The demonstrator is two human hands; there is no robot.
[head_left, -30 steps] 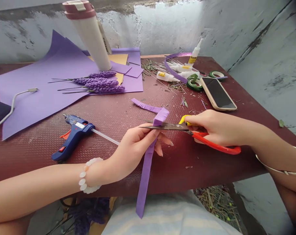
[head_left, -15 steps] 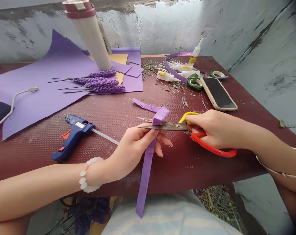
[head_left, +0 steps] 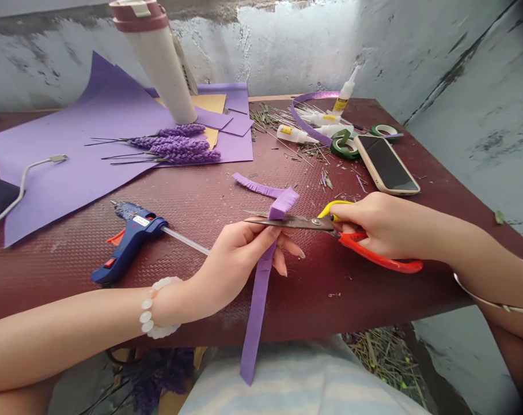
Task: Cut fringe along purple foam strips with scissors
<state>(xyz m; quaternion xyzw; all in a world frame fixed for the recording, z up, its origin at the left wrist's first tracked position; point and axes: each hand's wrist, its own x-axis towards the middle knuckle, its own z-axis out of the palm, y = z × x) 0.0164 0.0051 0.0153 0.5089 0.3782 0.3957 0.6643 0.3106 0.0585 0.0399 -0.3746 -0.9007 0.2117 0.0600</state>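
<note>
My left hand pinches a long purple paper strip between thumb and forefinger, the other fingers loosely stretched out. The strip's lower end hangs past the table edge over my lap. Its upper part folds over and carries a row of fine cuts along one edge. In my right hand is a pair of scissors with one yellow and one red handle. Their blades point left and lie across the strip just above my left thumb, nearly closed. How deep the blades cut is hidden by the paper fold.
A blue glue gun lies to the left on the dark red table. Behind are purple paper sheets, purple flower stems and a tumbler. Glue bottles, green tape and a phone lie back right.
The scissors and my right hand have shifted slightly to the right, and the blades have come closer together at the strip. My left hand stays in place.
</note>
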